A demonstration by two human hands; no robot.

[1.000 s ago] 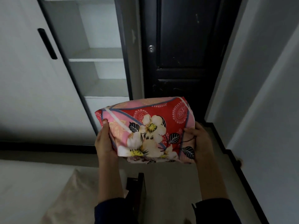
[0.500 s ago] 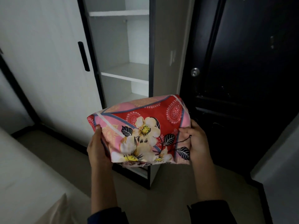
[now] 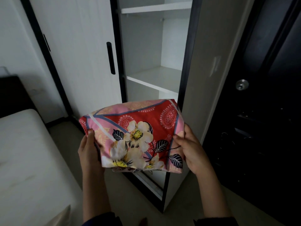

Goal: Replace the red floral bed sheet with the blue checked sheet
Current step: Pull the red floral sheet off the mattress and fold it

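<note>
A: Red and pink cloth, folded into a thick pad: is that the red floral bed sheet (image 3: 138, 132)? Where is it?
B: Yes. It is held out in mid-air in front of the open wardrobe (image 3: 172, 46), carried between both hands, above the floor (image 3: 130, 198).
A: How do the arms lie?
B: Both forearms reach forward and upward out of dark sleeves (image 3: 101, 220), roughly side by side. The left grip (image 3: 88, 149) clasps the sheet's left edge, with the thumb lying on the top face and the fingers hidden underneath. The right grip (image 3: 192, 149) clasps the right edge, thumb pressed onto the top and fingers tucked under.
A: So neither is released?
B: No, each one grasps the cloth.
A: And the sheet's look?
B: It has cream flowers with yellow centres, dark veined leaves, pale paisley medallions on red, and blue-grey bands crossing pink. Folded layers show along the near edge, and the far right corner sits highest.
A: What is around it?
B: A white sliding door (image 3: 78, 54) with a black handle (image 3: 110, 57) is on the left and a white shelf (image 3: 154, 79) sits behind the sheet. A dark door (image 3: 263, 128) with a round metal knob (image 3: 242, 84) is on the right, and a pale mattress (image 3: 24, 152) lies at lower left
</note>
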